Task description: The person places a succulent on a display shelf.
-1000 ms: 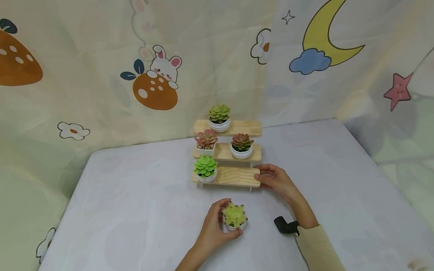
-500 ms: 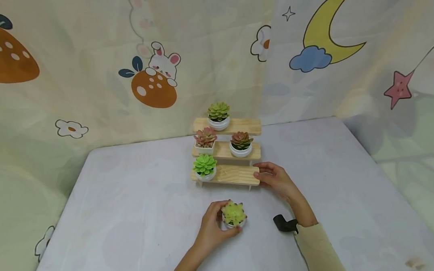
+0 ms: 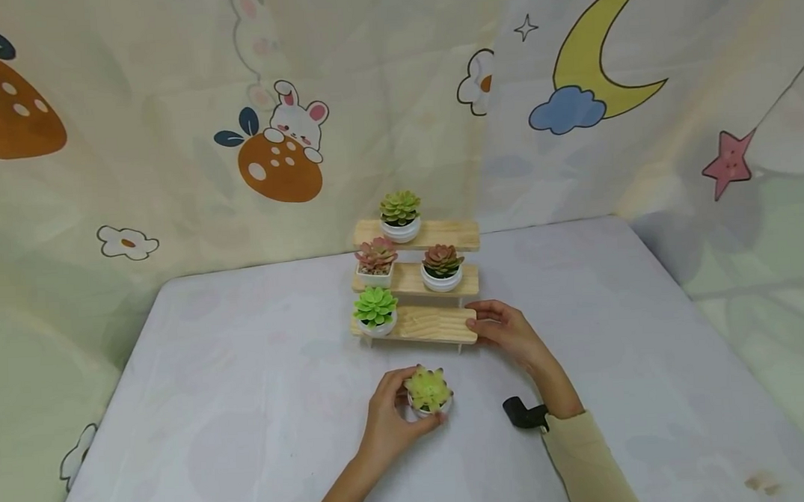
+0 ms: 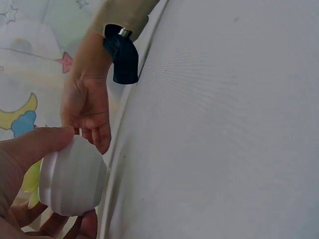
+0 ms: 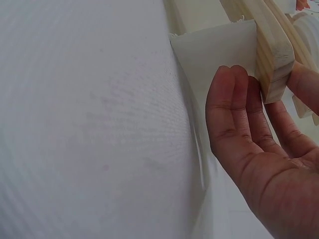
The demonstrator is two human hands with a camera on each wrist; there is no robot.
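My left hand (image 3: 391, 420) grips a small white pot (image 4: 75, 177) with a yellow-green succulent (image 3: 429, 390) in it, thumb on the near side and fingers around the far side. It is held just in front of a three-step wooden plant stand (image 3: 439, 323). At the right end of the lowest step, my right hand (image 3: 510, 335) pinches the board (image 5: 275, 55), with the thumb on top and the other fingers bent below. A bright green succulent (image 3: 375, 307) in a white pot occupies that step's left end.
On the middle step are a pink succulent (image 3: 377, 257) in a square pot and a dark red succulent (image 3: 442, 262) in a round pot. Another green succulent (image 3: 400, 209) tops the stand. Behind the white-covered table (image 3: 260, 407) hangs a printed cloth (image 3: 396, 116).
My left hand has brought the potted succulent slightly nearer to the stand. The right hand keeps its hold on the lowest step. The head view has shifted a little.
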